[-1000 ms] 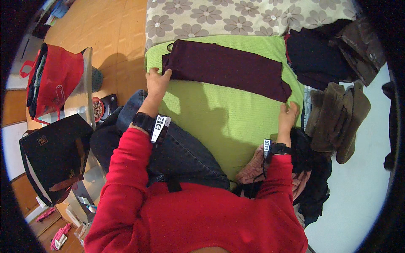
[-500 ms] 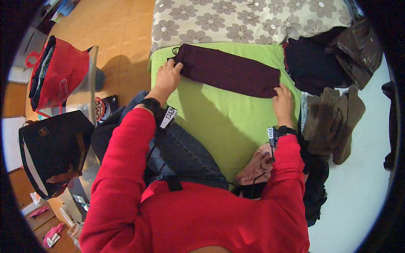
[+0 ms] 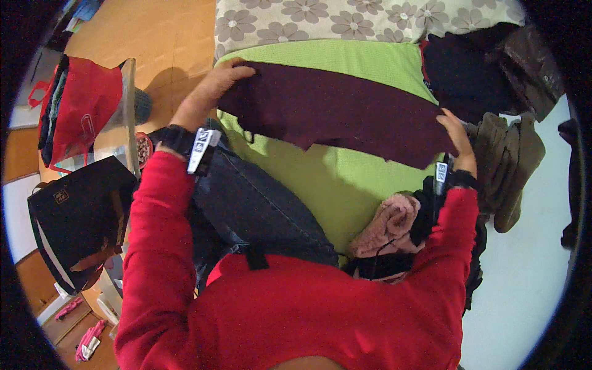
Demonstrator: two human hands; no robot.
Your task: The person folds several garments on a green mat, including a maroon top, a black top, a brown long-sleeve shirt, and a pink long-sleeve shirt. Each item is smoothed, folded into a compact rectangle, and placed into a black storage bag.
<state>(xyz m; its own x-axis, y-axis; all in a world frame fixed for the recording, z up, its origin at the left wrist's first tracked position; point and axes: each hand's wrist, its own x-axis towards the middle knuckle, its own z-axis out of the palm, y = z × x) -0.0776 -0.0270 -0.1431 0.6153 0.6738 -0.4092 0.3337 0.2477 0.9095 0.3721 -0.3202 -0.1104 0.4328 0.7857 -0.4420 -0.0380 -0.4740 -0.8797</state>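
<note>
A dark maroon folded garment (image 3: 333,111) is stretched out sideways between my two hands, raised over a lime-green cover (image 3: 333,216). At its left end, my left hand (image 3: 213,83) grips it with the thumb over the top and the other fingers hidden behind. My right hand (image 3: 456,137) clasps the opposite end, fingers bent round the edge. The garment's lower edge hangs unevenly, and a small dark loop dangles near the left end. What kind of garment it is cannot be made out.
Rolled pink fuzzy cloth (image 3: 388,225) lies by my right forearm. Brown folded clothing (image 3: 505,166) and dark clothes (image 3: 468,74) are piled on the right. A flower-patterned cloth (image 3: 351,23) covers the far side. Leftward stand a red bag (image 3: 89,108) and a black bag (image 3: 83,216).
Both hands have closed on the garment's ends and lifted it off the green cover. They have moved farther apart, and the garment looks larger, with its lower edge hanging loose.
</note>
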